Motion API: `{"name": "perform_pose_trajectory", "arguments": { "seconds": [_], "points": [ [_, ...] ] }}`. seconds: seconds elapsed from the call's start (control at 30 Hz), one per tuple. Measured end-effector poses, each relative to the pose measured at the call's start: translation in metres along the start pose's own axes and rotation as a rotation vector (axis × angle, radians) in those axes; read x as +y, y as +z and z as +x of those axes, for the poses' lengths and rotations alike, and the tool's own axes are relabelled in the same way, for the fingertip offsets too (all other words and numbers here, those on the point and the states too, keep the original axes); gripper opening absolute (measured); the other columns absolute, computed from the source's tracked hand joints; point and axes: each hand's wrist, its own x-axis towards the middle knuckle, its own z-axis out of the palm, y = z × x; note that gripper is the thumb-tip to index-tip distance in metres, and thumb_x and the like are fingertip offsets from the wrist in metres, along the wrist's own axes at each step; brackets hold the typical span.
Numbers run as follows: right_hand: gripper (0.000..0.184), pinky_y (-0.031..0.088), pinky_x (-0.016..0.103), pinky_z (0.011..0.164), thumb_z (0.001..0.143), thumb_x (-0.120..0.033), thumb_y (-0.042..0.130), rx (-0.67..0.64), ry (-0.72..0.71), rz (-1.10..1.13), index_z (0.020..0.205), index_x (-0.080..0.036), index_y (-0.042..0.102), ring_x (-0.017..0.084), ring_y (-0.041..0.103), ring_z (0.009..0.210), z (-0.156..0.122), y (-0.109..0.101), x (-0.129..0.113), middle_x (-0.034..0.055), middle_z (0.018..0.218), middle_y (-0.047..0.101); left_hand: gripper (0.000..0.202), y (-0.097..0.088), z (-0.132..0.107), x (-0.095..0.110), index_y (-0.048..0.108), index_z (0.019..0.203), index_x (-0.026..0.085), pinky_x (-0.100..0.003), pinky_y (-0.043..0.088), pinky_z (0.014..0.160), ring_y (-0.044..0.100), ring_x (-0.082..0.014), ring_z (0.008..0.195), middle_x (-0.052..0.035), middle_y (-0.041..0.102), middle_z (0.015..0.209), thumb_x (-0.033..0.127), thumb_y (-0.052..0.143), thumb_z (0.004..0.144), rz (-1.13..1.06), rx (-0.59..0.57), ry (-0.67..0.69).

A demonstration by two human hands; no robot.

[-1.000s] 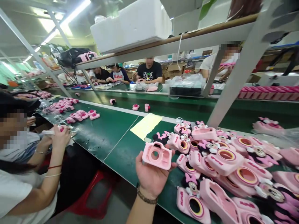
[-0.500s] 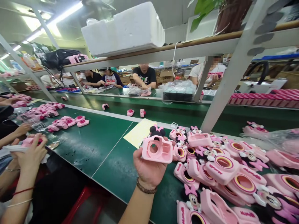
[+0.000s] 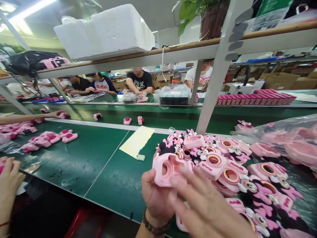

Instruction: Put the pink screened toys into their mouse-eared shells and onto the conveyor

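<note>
My left hand (image 3: 156, 195) is closed round a plain pink camera-shaped silicone case (image 3: 167, 168), held up over the green bench (image 3: 99, 165). My right hand (image 3: 210, 205) has come in from the lower right, blurred, its fingers stretched out over the case's right side. Just behind lies a heap of pink cartoon-mouse camera cases (image 3: 230, 165) with round lens holes.
A yellow sheet (image 3: 137, 141) lies on the bench. More pink cases (image 3: 49, 138) sit at the left, near a neighbour's hand (image 3: 8, 178). A slanted white post (image 3: 218, 72) holds a shelf with a foam box (image 3: 106, 31). People work across the belt.
My right hand has entered and reached the case. The view has swung right and the case is now lower and closer to the heap.
</note>
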Motion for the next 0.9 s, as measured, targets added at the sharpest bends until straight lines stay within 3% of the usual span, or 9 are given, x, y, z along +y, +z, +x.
{"name": "perform_pose_trajectory", "arguments": {
  "seconds": [0.1,0.2,0.3,0.4,0.5,0.57,0.63,0.77,0.9],
  "points": [
    [0.063,0.036,0.053,0.116,0.093,-0.036,0.060,0.026,0.102,-0.034,0.149,-0.012,0.045,0.036,0.036,0.144,-0.006,0.004,0.003,0.0165,0.152,0.046,0.030,0.001,0.000,0.004,0.074,0.084,0.020,-0.040,0.050,0.100,0.068,-0.0270,0.102,-0.0072,0.074,0.090,0.042,0.061,0.068,-0.116,0.033,0.052],
    [0.043,0.038,0.054,0.115,0.093,-0.035,0.058,0.012,0.052,0.034,0.133,-0.019,0.062,0.036,0.040,0.143,-0.013,0.012,0.003,0.0135,0.147,0.053,0.030,0.002,-0.002,0.003,0.074,0.077,0.017,-0.040,0.052,0.096,0.069,-0.0273,0.096,-0.0085,0.074,0.083,0.044,0.062,0.067,-0.170,0.005,0.005],
    [0.016,0.053,0.043,0.104,0.094,-0.026,0.057,0.034,0.114,0.220,0.094,-0.025,0.074,0.031,0.059,0.127,-0.020,0.007,0.005,0.0087,0.120,0.071,0.035,-0.001,-0.001,0.007,0.074,0.081,0.015,-0.040,0.056,0.085,0.069,-0.0284,0.093,-0.0109,0.073,0.084,0.045,0.063,0.067,-0.141,0.017,-0.015],
    [0.034,0.060,0.035,0.082,0.097,-0.018,0.049,0.121,0.270,0.431,0.065,-0.020,0.059,0.021,0.071,0.083,-0.029,-0.007,0.016,0.0051,0.074,0.068,0.041,-0.008,0.016,0.018,0.073,0.083,0.017,-0.036,0.055,0.057,0.068,-0.0285,0.083,-0.0130,0.073,0.092,0.054,0.058,0.074,-0.111,-0.050,-0.047],
    [0.039,0.052,0.023,0.052,0.103,-0.025,0.039,0.090,0.478,0.462,0.070,-0.021,0.058,0.011,0.053,0.046,-0.037,-0.020,0.034,-0.0024,0.053,0.051,0.052,-0.021,0.051,0.033,0.069,0.074,0.016,-0.029,0.045,0.043,0.064,-0.0266,0.073,-0.0126,0.067,0.085,0.066,0.052,0.078,-0.071,-0.153,-0.063],
    [0.027,0.046,0.022,0.045,0.102,-0.034,0.044,-0.089,0.581,0.331,0.092,-0.023,0.067,0.012,0.054,0.045,-0.033,-0.028,0.046,-0.0020,0.059,0.059,0.052,-0.030,0.079,0.041,0.066,0.070,0.015,-0.030,0.046,0.046,0.061,-0.0250,0.071,-0.0112,0.063,0.079,0.065,0.052,0.076,-0.072,-0.192,-0.046],
    [0.025,0.048,0.023,0.049,0.099,-0.042,0.050,-0.344,0.576,0.200,0.107,-0.025,0.068,0.015,0.062,0.056,-0.015,-0.038,0.059,0.0009,0.070,0.067,0.048,-0.040,0.103,0.045,0.065,0.069,0.014,-0.031,0.047,0.050,0.060,-0.0239,0.071,-0.0098,0.061,0.075,0.061,0.053,0.075,-0.091,-0.199,-0.031],
    [0.030,0.047,0.027,0.056,0.097,-0.046,0.050,-0.680,0.431,-0.026,0.096,-0.025,0.072,0.018,0.065,0.064,0.055,-0.037,0.090,0.0039,0.077,0.071,0.041,-0.063,0.129,0.040,0.066,0.072,0.012,-0.031,0.047,0.050,0.062,-0.0251,0.070,-0.0112,0.063,0.074,0.053,0.056,0.074,-0.123,-0.136,-0.038],
    [0.037,0.049,0.033,0.070,0.093,-0.039,0.058,-0.757,0.354,-0.298,0.123,-0.019,0.064,0.026,0.068,0.088,0.132,0.023,0.141,0.0099,0.101,0.073,0.038,-0.083,0.137,0.036,0.068,0.079,0.012,-0.031,0.048,0.049,0.067,-0.0285,0.073,-0.0142,0.068,0.079,0.049,0.059,0.075,-0.157,-0.021,-0.037]
  ]
}}
